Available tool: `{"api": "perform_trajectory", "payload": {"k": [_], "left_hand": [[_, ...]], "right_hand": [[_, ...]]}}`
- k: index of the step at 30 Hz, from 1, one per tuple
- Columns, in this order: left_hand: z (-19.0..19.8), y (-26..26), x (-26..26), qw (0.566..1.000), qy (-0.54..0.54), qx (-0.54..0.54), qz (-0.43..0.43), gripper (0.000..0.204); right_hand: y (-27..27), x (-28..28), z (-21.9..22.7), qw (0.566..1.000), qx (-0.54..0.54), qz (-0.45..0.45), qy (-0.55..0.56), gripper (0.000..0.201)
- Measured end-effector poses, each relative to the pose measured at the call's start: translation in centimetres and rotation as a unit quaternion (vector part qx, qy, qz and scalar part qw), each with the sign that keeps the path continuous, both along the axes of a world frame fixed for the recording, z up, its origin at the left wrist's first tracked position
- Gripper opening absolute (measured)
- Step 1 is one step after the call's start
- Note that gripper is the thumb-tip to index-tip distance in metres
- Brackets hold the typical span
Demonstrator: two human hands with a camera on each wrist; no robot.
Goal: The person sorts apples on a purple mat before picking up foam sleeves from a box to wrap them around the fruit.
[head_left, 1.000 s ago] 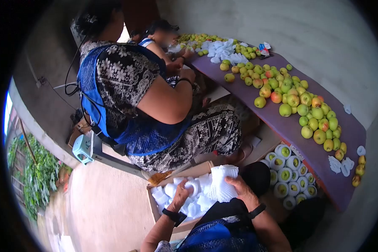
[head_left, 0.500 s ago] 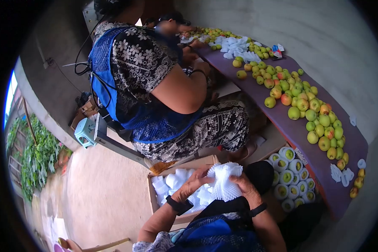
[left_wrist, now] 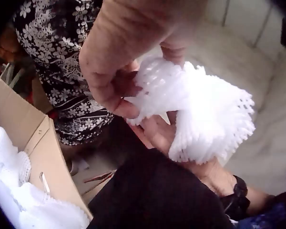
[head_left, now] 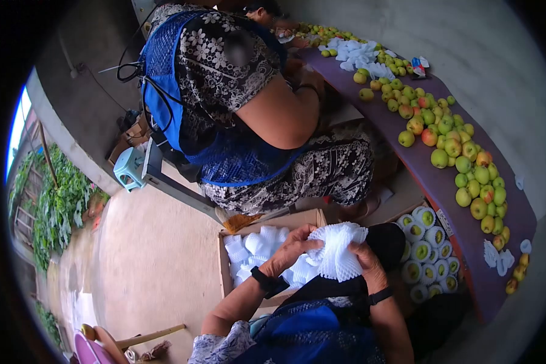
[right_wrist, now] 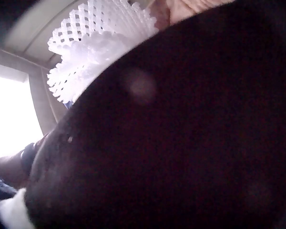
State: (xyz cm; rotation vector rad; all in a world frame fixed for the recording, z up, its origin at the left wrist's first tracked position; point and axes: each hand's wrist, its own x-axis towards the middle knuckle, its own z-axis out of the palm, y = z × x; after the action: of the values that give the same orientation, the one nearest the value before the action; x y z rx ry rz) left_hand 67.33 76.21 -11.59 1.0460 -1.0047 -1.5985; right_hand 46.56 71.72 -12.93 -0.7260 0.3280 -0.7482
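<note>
Both hands hold a white foam fruit net above the lap. My left hand pinches its left edge between thumb and fingers. On the opposite side, my right hand grips the net, its fingers partly hidden behind the foam. In the left wrist view the net is spread and bunched between the two hands, its lattice edge flaring out. Dark cloth fills most of the right wrist view, leaving the net in sight at the top. Just left of the lap, a cardboard box contains more foam nets.
Loose apples cover much of the purple table at the right. Below its edge sits a box of apples in foam nets. A seated person in a blue vest is ahead; a stool stands at the left.
My left hand has come up out of the box of nets and taken hold of the net in my right hand. The net is now bunched between both hands.
</note>
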Motion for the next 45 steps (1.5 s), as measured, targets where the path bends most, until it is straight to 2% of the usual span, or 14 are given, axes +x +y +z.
{"api": "perform_trajectory", "payload": {"k": [5, 9, 11, 15, 17, 21, 23, 27, 29, 33, 34, 38, 42, 45], "left_hand": [[-1.4, -0.5, 0.0, 0.998, 0.021, -0.028, 0.061, 0.021], [-3.0, -1.1, 0.5, 0.97, -0.179, -0.091, 0.134, 0.023], [-2.1, -0.8, -0.2, 0.829, -0.489, -0.198, 0.186, 0.016], [-1.3, -0.5, -0.5, 0.833, -0.474, -0.215, 0.188, 0.02], [-0.2, 0.0, -0.8, 0.986, -0.084, -0.048, 0.135, 0.031], [-0.1, 0.3, -0.7, 0.98, -0.132, -0.082, 0.122, 0.042], [-0.8, 0.1, -0.3, 0.933, -0.329, -0.113, 0.097, 0.051], [-1.1, 0.6, 0.3, 0.9, -0.402, -0.125, 0.116, 0.046], [-1.4, 1.1, 0.9, 0.992, 0.015, 0.015, 0.127, 0.045], [-2.6, 1.3, 2.0, 0.964, 0.088, 0.249, 0.032, 0.068], [-4.2, 1.0, 2.4, 0.954, 0.14, 0.262, -0.033, 0.072], [-1.4, 0.7, -0.5, 0.972, 0.157, 0.171, -0.045, 0.067], [-1.7, 0.2, -1.5, 0.955, 0.21, 0.207, -0.024, 0.065], [-1.3, 0.1, -1.6, 0.927, 0.272, 0.23, -0.114, 0.06]], "right_hand": [[-0.1, 0.0, -0.5, 1.0, -0.001, -0.009, -0.004, 0.067], [-0.2, -0.1, -0.8, 0.999, -0.012, -0.017, 0.025, 0.066], [-0.3, -0.1, -0.9, 0.999, -0.022, -0.021, 0.027, 0.066], [-0.3, 0.3, -1.1, 0.996, -0.018, -0.079, 0.026, 0.066], [-0.2, 0.3, -0.7, 0.992, 0.03, -0.12, 0.01, 0.065], [-0.1, 0.4, -0.6, 0.992, 0.022, -0.126, 0.01, 0.066], [-0.2, 0.3, -0.7, 0.993, 0.013, -0.116, 0.014, 0.066], [0.0, 0.0, -0.9, 0.993, -0.014, -0.119, 0.014, 0.066], [-0.1, -0.4, -1.3, 0.993, 0.002, -0.121, -0.012, 0.065], [0.0, -0.9, -1.9, 0.995, 0.017, -0.098, -0.02, 0.063], [0.0, -0.9, -1.9, 0.995, 0.019, -0.098, -0.019, 0.063], [0.0, -1.3, -2.0, 0.998, 0.015, -0.045, -0.044, 0.061], [0.2, -1.8, -2.6, 0.998, 0.046, -0.02, -0.035, 0.062], [0.3, -1.7, -2.2, 0.998, 0.053, -0.016, -0.036, 0.062]]}}
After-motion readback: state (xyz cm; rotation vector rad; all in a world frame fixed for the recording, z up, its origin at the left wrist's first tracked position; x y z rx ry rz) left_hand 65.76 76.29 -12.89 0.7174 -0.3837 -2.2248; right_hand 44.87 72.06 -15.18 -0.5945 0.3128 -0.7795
